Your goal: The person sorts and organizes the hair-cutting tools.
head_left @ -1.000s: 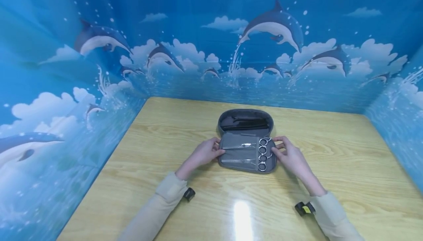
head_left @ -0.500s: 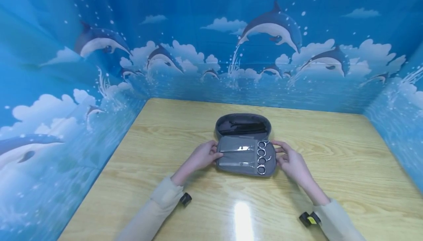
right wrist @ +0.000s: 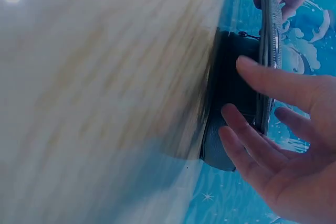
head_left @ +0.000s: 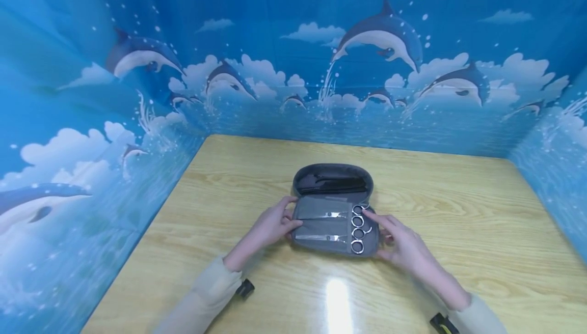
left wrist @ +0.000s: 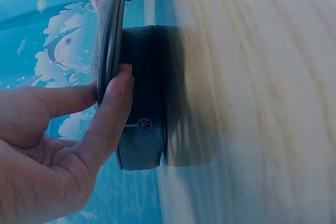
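Observation:
An open grey zip case [head_left: 318,228] stands on the table, its padded lid folded out toward me with two pairs of scissors [head_left: 357,247] in clear pockets. Silver finger rings show at the lid's right side. My left hand [head_left: 268,226] pinches the lid's left edge between thumb and fingers, holding it raised over the table in the left wrist view. At the right edge, my right hand [head_left: 408,247] has its fingers spread and fairly straight. Its index fingertip is right at the top scissors ring, and its thumb is by the lid's lower right edge.
Black slender tools [head_left: 337,186] lie in the case's back compartment. The wood-grain table [head_left: 458,212] extends around the case. A blue dolphin-print curtain [head_left: 257,115] stands behind and along both sides.
The case has slid slightly toward me and left with the left hand. My right hand has shifted from gripping the lid's right edge to spread fingers, its index now at the scissors rings.

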`<state>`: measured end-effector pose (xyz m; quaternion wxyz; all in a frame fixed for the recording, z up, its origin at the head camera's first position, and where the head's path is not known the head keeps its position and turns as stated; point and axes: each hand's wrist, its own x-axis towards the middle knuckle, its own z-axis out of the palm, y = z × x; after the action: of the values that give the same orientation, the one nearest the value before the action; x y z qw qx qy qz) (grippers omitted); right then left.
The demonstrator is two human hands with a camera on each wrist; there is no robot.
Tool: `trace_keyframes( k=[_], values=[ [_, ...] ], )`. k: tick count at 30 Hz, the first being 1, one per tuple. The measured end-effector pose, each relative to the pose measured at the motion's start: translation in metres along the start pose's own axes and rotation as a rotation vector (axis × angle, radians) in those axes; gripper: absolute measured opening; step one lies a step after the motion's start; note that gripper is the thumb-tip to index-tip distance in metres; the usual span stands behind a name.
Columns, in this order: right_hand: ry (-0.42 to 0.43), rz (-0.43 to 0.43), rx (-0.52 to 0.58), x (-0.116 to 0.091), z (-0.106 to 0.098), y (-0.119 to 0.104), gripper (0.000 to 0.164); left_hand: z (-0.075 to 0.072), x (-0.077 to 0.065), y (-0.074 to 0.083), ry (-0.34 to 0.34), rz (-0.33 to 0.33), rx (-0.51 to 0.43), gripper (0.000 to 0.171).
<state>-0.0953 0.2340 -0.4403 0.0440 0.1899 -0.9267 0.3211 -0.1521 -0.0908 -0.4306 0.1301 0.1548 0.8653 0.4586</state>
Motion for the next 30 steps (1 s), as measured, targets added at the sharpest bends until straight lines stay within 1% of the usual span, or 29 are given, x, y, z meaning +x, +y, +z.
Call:
trace_keyframes(
  k=[4,9,12,16,18,21,24,26,30],
  values=[
    [0.007,-0.062,-0.034,-0.003,0.0,-0.002,0.099,-0.002,-0.007,0.001,-0.022,-0.003,-0.012,0.065],
    [0.022,-0.13,-0.016,-0.003,-0.001,0.0,0.098,-0.005,-0.009,0.003,-0.039,-0.015,-0.038,0.065],
    [0.056,-0.209,-0.046,0.001,-0.001,0.002,0.095,-0.007,-0.007,0.003,-0.038,-0.029,-0.064,0.064],
    [0.091,-0.328,-0.135,0.008,-0.004,0.005,0.096,-0.011,-0.005,0.004,-0.035,-0.029,-0.128,0.066],
    [0.076,-0.383,-0.174,0.01,-0.007,0.006,0.095,-0.013,-0.005,0.004,-0.043,-0.019,-0.158,0.063],
    [0.011,-0.448,-0.196,0.012,-0.012,0.007,0.091,-0.015,-0.005,0.004,-0.06,0.015,-0.151,0.052],
    [-0.061,-0.458,-0.192,0.013,-0.015,0.006,0.086,-0.017,-0.005,0.003,-0.068,0.035,-0.133,0.041],
    [-0.098,-0.435,-0.164,0.013,-0.017,0.006,0.082,-0.019,-0.004,0.002,-0.058,0.042,-0.124,0.036],
    [-0.137,-0.38,-0.092,0.014,-0.021,0.005,0.068,-0.023,0.0,0.002,-0.029,0.053,-0.13,0.032]
  ],
)
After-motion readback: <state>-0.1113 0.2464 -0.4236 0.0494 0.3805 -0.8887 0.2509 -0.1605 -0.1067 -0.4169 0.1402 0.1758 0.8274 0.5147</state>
